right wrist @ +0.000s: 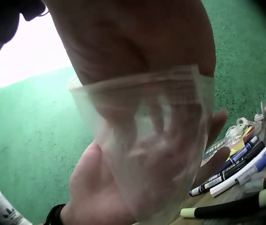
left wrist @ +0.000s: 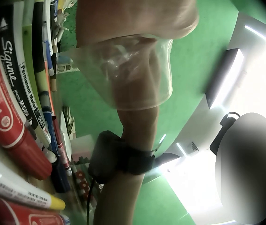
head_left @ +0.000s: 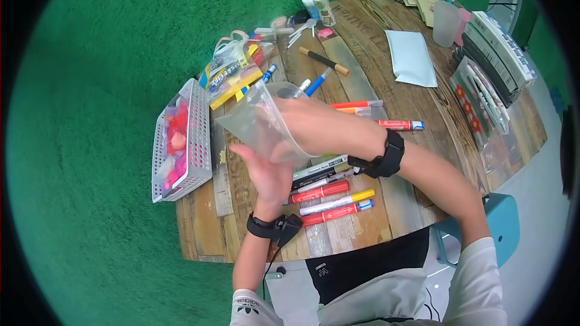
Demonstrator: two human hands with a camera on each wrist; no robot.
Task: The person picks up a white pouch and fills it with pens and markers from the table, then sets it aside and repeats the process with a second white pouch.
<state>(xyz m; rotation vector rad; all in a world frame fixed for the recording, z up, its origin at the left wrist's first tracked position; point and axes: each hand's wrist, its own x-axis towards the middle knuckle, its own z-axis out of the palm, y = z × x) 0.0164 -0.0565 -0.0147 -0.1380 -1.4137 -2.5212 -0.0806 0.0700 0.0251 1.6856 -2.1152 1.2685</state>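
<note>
A clear, flexible-looking plastic cup (head_left: 249, 122) is tilted over the table's left part, its wide mouth toward the right arm. My right hand (head_left: 300, 122) reaches in through the mouth; in the right wrist view its fingers show blurred through the wall of the cup (right wrist: 163, 161), extended. From below and outside, my left hand (head_left: 270, 176) holds the cup, the palm against its wall and the thumb sticking out to the left. Fingertips of the left hand (right wrist: 95, 190) show beyond the cup's far side. In the left wrist view, the cup (left wrist: 123, 75) surrounds the right hand.
Several markers, including a red marker (head_left: 320, 192), lie below the right forearm. A white basket (head_left: 200, 139) stands at the left edge, with plastic packets (head_left: 232, 72) behind it. Toward the right are a pale blue packet (head_left: 411, 57), a frosted cup (head_left: 445, 24) and upright boxes (head_left: 498, 54).
</note>
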